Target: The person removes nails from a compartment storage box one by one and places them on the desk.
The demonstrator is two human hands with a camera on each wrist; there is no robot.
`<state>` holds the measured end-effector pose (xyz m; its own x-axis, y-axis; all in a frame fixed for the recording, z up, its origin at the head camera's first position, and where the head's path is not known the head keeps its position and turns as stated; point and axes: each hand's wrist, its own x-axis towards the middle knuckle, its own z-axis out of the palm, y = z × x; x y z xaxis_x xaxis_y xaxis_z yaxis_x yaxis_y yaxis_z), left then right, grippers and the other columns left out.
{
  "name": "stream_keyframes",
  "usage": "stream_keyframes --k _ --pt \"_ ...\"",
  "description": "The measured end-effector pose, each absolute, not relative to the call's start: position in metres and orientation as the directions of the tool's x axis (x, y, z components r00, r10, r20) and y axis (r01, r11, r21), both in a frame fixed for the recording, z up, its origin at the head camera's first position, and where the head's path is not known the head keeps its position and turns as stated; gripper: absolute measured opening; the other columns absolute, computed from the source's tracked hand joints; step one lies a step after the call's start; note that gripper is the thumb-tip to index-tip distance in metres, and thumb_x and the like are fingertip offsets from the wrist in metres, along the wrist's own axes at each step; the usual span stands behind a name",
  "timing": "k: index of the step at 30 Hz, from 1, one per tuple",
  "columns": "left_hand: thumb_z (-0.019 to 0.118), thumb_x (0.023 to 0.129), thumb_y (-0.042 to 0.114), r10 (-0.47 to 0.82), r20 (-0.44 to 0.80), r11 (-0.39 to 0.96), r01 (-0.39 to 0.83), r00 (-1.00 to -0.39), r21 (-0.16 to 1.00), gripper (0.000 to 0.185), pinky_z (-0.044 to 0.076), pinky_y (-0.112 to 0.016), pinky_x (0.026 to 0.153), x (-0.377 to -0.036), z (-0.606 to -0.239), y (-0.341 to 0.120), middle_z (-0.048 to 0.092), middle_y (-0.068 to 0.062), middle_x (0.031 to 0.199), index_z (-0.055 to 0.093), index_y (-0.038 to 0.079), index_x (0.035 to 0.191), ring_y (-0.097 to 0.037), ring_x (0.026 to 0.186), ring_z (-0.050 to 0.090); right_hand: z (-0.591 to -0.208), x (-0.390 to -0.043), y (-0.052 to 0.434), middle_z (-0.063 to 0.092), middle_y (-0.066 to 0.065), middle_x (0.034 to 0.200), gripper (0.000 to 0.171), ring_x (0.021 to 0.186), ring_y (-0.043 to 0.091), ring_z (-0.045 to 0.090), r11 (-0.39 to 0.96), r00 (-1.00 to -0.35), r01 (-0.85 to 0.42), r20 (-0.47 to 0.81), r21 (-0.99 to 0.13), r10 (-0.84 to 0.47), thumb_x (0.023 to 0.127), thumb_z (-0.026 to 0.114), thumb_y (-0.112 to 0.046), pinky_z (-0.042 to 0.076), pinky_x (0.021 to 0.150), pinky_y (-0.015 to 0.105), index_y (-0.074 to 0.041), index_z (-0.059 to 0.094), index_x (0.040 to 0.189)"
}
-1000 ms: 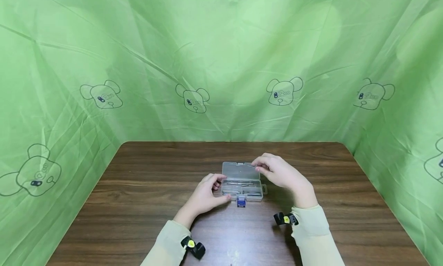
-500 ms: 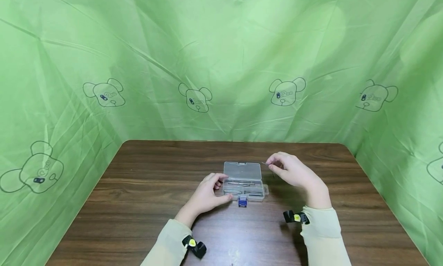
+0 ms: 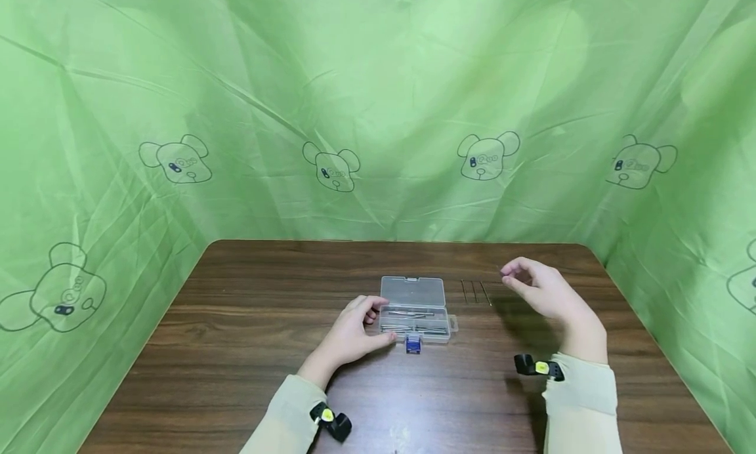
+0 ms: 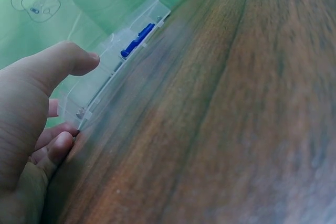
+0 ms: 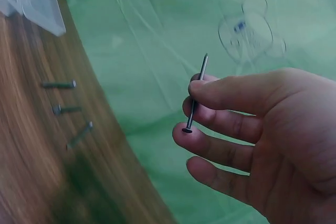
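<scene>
Right hand point(image 5: 268, 124) pinches 1 nail point(image 5: 191, 115) between thumb and fingers above the surface point(image 3: 236, 375); left hand point(image 3: 353, 332) grips the left end of the clear box point(image 3: 438, 340), its lid point(image 3: 412, 292) folded back, slim metal pieces point(image 3: 407, 315) inside. Between the box and the right hand, 3 loose nails point(image 3: 474, 292) lie side by side on the surface; green printed cloth point(image 3: 378, 80) hangs behind.
</scene>
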<state>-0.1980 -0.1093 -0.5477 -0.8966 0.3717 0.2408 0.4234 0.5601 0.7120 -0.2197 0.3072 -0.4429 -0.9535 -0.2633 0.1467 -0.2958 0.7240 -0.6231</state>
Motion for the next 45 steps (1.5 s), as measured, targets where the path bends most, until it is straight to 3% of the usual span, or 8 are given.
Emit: stream_keyframes --k 5,10,22,33,45 --pt "0.095 0.084 0.038 0.367 0.239 0.563 0.419 -0.899 0.712 0.064 0.052 -0.032 0.091 -0.198 -0.548 -0.11 0.061 0.006 0.11 0.069 0.016 0.139 -0.01 0.097 0.058 -0.454 -0.218 0.328 0.076 0.008 0.112 0.022 0.101 0.018 0.066 0.738 -0.972 -0.235 0.134 -0.633 -0.195 0.11 0.069 -0.022 0.051 0.084 0.026 -0.005 0.071 0.124" --pt "0.095 0.084 0.039 0.367 0.236 0.561 0.416 -0.9 0.715 0.064 0.052 -0.032 0.091 -0.198 -0.548 -0.109 0.061 0.007 0.11 0.069 0.016 0.139 -0.009 0.097 0.058 -0.473 -0.225 0.339 0.076 0.007 0.107 0.025 0.092 0.019 0.068 0.763 -0.982 -0.188 0.1 -0.618 -0.162 0.109 0.07 -0.023 0.053 0.079 0.033 -0.004 0.071 0.124" --pt "0.095 0.084 0.038 0.364 0.228 0.556 0.407 -0.903 0.725 0.065 0.052 -0.032 0.091 -0.197 -0.547 -0.11 0.06 0.007 0.109 0.069 0.016 0.139 -0.01 0.097 0.058 -0.502 -0.242 0.315 0.075 0.008 0.097 0.028 0.07 0.014 0.068 0.749 -0.998 -0.061 0.049 -0.66 -0.039 0.102 0.074 -0.016 0.051 0.07 0.032 0.002 0.069 0.123" --pt "0.095 0.084 0.039 0.362 0.234 0.561 0.411 -0.902 0.719 0.064 0.052 -0.032 0.091 -0.197 -0.548 -0.11 0.061 0.007 0.109 0.069 0.016 0.139 -0.009 0.097 0.059 -0.512 -0.245 0.305 0.074 0.003 0.092 0.024 0.081 0.014 0.064 0.783 -0.998 -0.063 0.016 -0.618 -0.068 0.099 0.078 -0.018 0.05 0.08 0.039 -0.001 0.073 0.115" --pt "0.094 0.084 0.039 0.365 0.246 0.567 0.424 -0.898 0.706 0.064 0.053 -0.032 0.09 -0.199 -0.55 -0.109 0.061 0.008 0.107 0.07 0.017 0.138 -0.009 0.095 0.059 -0.514 -0.246 0.303 0.074 0.002 0.089 0.022 0.078 0.014 0.063 0.792 -0.998 -0.059 0.025 -0.607 -0.056 0.098 0.08 -0.021 0.05 0.076 0.039 -0.003 0.075 0.109"
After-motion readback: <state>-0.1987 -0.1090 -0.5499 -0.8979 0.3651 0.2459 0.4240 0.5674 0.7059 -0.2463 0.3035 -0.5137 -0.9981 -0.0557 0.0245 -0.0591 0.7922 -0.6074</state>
